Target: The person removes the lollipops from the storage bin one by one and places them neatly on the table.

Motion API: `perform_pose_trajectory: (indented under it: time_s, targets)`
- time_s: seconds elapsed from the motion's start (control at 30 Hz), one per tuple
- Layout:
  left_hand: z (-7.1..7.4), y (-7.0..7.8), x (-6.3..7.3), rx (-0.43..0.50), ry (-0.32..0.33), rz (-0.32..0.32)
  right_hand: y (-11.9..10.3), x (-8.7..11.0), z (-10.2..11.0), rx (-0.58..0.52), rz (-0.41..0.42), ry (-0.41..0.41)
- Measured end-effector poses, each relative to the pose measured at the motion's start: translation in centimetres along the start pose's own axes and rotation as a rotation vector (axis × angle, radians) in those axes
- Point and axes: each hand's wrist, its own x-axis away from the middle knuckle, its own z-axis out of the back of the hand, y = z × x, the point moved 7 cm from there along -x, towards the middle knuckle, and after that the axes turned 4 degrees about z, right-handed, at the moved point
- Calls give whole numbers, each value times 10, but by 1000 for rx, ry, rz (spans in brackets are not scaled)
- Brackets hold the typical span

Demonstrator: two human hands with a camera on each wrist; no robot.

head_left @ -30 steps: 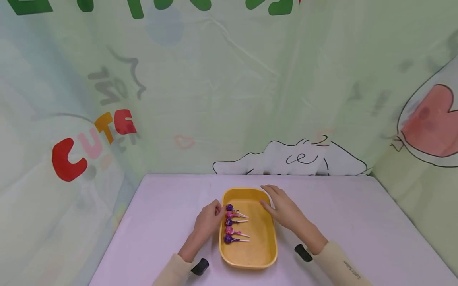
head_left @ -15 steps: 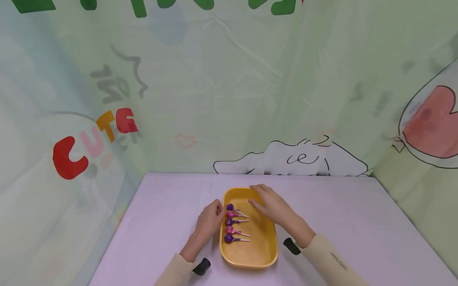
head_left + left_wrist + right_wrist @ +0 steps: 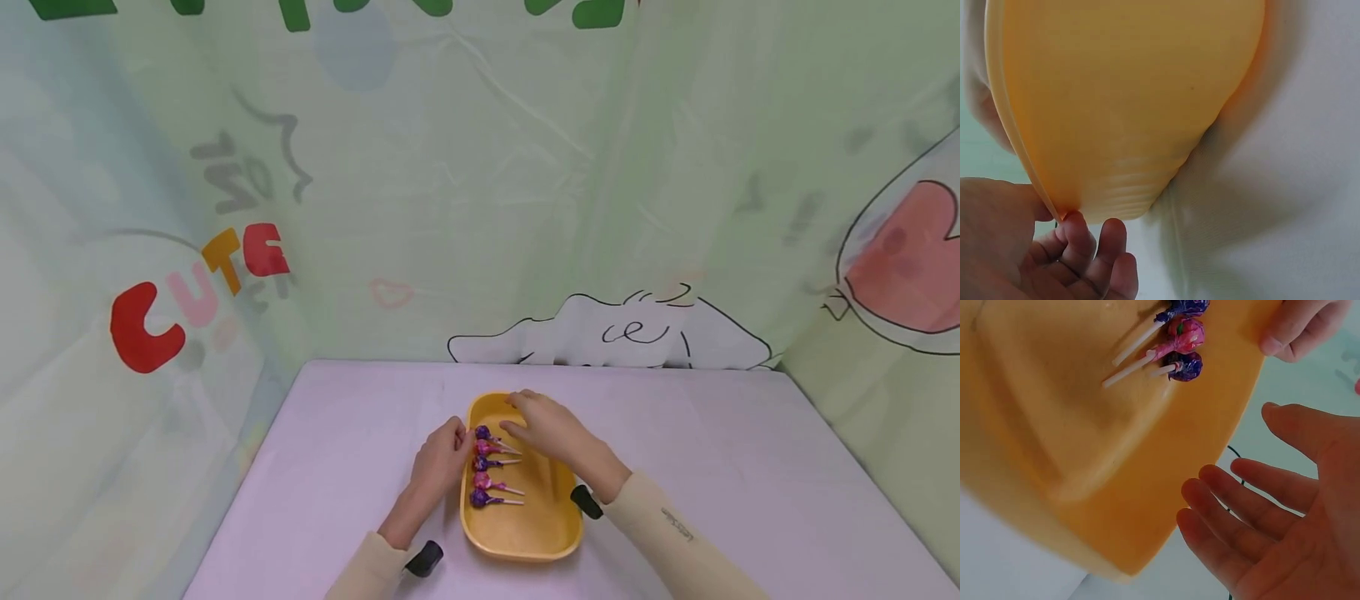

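Observation:
A yellow tray [image 3: 525, 533] stands on the table with several lollipops [image 3: 483, 481] in a column along its left side, white sticks pointing right. Their wrappers are purple or pink. My left hand [image 3: 439, 457] pinches the tray's left rim between thumb and fingers, as the left wrist view shows from outside the yellow wall [image 3: 1129, 100]. Over the far part of the tray reaches my right hand [image 3: 551, 427], palm down. In the right wrist view its fingers [image 3: 1235, 519] are spread and relaxed near the rim, holding nothing, with lollipops [image 3: 1185, 334] beyond.
The tray rests on a pale lilac table [image 3: 675, 467]. A printed cloth [image 3: 420, 183] with letters and drawings hangs behind the table and at both sides. Each wrist carries a small black device [image 3: 424, 559] near the beige sleeve [image 3: 671, 533].
My right hand has moved left from the tray's right rim to over its far end. The left hand stays on the left rim, and the lollipops lie as before.

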Motion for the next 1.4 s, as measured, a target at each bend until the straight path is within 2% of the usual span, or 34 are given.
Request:
perform_pose_trajectory:
  time_s: [0.23,0.4,0.6,0.73,1.03,1.4]
  targets:
    - [-1,-3,0,5,-6,9,-12,-10,-13,-17,45,-81]
    - [-1,-2,0,9,-7,7,-17,-16,-18,-22,64,-100]
    - [-1,-2,0,13,-12,22,-16,-24,-27,-30,38,-136]
    - [0,-1,1,20,-10,23,-13,-29,-33,-10,21,-145]
    - [1,0,2,21,1,12,-13,-35,-41,-9,43,-126]
    - [2,1,2,28,-3,15,-9,-43,-53,41,-27,-150]
